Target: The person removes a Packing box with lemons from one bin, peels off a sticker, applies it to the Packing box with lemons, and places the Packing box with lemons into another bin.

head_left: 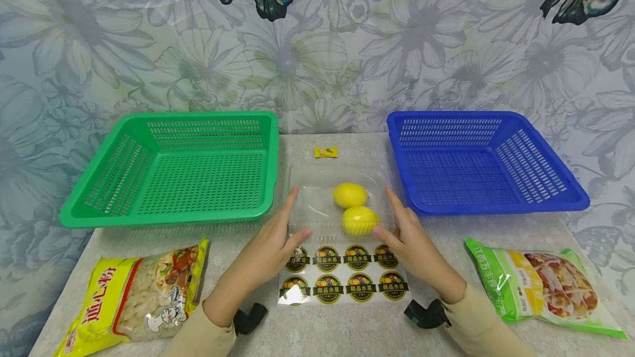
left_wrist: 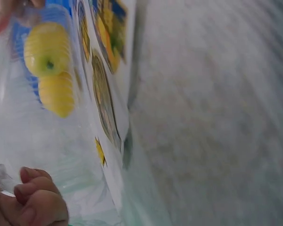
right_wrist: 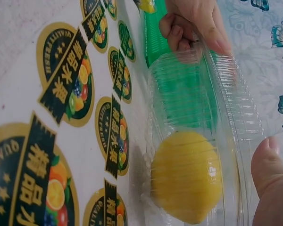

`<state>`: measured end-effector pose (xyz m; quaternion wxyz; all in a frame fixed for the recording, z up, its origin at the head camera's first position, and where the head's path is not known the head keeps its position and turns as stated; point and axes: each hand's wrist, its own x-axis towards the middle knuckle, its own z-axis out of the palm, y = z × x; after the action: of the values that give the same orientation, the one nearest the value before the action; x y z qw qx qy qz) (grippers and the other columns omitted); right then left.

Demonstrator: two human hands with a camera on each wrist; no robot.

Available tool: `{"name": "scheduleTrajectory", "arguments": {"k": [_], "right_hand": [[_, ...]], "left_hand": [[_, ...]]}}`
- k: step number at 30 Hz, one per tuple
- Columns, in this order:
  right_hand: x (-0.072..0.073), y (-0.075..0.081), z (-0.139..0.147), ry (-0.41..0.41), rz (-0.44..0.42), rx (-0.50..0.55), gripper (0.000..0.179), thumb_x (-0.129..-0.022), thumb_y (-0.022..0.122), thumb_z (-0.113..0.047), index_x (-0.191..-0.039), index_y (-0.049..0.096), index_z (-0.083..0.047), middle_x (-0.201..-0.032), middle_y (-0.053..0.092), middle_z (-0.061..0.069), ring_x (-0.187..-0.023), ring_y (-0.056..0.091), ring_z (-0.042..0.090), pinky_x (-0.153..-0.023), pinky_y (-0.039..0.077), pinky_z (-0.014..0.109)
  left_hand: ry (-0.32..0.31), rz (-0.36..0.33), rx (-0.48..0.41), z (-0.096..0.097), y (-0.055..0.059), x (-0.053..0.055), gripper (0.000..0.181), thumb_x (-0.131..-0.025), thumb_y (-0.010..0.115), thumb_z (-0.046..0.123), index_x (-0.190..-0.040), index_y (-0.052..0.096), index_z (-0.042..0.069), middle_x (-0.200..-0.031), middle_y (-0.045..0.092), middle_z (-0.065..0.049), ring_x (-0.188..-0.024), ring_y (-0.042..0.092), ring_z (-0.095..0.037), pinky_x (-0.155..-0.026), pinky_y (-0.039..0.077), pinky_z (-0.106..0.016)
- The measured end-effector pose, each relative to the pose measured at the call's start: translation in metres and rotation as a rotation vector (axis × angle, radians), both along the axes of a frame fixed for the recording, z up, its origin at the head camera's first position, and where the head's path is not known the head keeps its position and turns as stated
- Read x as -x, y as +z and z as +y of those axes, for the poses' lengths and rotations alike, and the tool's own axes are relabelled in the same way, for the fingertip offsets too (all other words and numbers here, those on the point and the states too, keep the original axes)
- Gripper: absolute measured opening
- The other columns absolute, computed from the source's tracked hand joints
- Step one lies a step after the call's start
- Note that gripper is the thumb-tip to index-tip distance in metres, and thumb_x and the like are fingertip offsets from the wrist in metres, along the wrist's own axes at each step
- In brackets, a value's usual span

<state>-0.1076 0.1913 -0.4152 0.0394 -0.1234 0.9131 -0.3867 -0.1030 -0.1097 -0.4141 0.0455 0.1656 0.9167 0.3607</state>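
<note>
A clear plastic clamshell box (head_left: pixel 312 197) lies between my two hands, with two lemons inside, one lemon (head_left: pixel 349 195) behind the other lemon (head_left: pixel 359 220). My left hand (head_left: pixel 268 247) grips the box's left side, thumb at the front corner; the left wrist view shows its other fingers (left_wrist: pixel 42 202) curled. On the opposite side my right hand (head_left: pixel 416 241) holds the box, its thumb (right_wrist: pixel 269 165) at the rim in the right wrist view. Just in front of the box is a white sheet of round fruit stickers (head_left: pixel 343 291), partly overlapped by the box's front edge.
A green basket (head_left: pixel 273 180) stands at the back left and a blue basket (head_left: pixel 407 186) at the back right. Behind the box lies a small yellow packet (head_left: pixel 326 152). Food bags flank my forearms: a yellow bag (head_left: pixel 144 291) left, a green bag (head_left: pixel 541 285) right.
</note>
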Motion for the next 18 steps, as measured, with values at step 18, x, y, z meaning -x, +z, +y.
{"name": "scheduleTrajectory", "arguments": {"k": [18], "right_hand": [[0.014,-0.006,-0.005,-0.033,0.034,-0.022,0.081,-0.099,0.058,-0.042,-0.161,0.009,-0.023,-0.080,0.044,0.005,-0.079,0.041,0.020,-0.068,0.042,0.032]], "left_hand": [[0.086,-0.021,0.006,0.010,-0.009,0.008,0.079,-0.103,0.046,0.048,-0.160,-0.006,0.031,-0.165,0.021,-0.009,-0.147,0.032,-0.036,-0.114,0.034,-0.058]]}}
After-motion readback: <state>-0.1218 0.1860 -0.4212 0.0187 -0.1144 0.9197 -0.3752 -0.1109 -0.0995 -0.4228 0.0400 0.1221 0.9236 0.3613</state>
